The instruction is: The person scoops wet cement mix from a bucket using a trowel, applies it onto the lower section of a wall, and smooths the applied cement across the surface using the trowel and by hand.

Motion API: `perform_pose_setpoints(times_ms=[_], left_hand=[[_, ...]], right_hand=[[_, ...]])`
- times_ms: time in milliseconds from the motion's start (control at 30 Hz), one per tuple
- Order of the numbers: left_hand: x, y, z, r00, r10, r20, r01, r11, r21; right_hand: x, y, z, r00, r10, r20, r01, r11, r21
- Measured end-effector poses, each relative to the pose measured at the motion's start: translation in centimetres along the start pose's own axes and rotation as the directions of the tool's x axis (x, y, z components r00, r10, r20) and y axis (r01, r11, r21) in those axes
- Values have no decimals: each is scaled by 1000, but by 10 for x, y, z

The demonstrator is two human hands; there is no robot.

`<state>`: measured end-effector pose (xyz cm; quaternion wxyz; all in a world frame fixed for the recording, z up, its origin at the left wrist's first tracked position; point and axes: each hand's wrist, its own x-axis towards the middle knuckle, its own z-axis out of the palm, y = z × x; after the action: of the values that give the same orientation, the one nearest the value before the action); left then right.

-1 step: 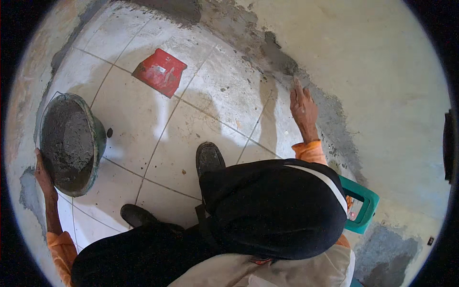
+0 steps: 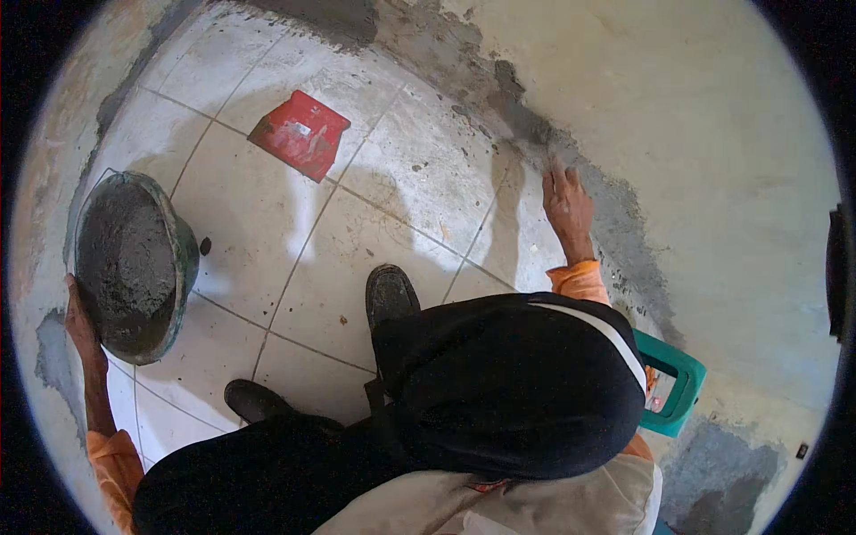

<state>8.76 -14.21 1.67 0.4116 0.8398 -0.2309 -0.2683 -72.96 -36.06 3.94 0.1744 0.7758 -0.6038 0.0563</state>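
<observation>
On the far-left side stands a dark green bucket holding wet grey mortar, its mouth tipped toward me. My left hand grips its near left side by the rim; some of the fingers are hidden. Over on the right, my right hand reaches to the foot of the wall with fingers stretched out and nothing visible in them. The fingertips are close to the patchy grey mortar strip along the wall's base; whether they touch it I cannot tell.
A red flat plastic piece, smeared with mortar, lies on the white tiled floor. By my right knee is a green plastic frame or handle, partly hidden. Walls close in at left and right. My dark shoes stand on the tiles.
My right hand's fingertips have drawn back very slightly toward me. The left hand and the bucket look almost the same.
</observation>
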Motion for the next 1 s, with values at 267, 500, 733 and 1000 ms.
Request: perform_pose_setpoints(times_ms=[267, 500, 733, 1000], left_hand=[[11, -6, -6, 998, 49, -27, -47, 995, 85], [5, -6, -7, 1000, 12, -15, -11, 1000, 25], [21, -47, -28, 997, 80, 14, -81, 983, 162], [28, -31, -14, 987, 161, 23, -163, 982, 98]], right_hand=[[-25, 3, -28, 1000, -5, 3, 6, 994, -106], [28, -33, -36, 986, 132, -98, -97, 949, 301], [28, -24, 0, 999, -7, -50, 14, 990, 142], [-69, 13, 27, 974, 123, 190, -128, 992, 15]])
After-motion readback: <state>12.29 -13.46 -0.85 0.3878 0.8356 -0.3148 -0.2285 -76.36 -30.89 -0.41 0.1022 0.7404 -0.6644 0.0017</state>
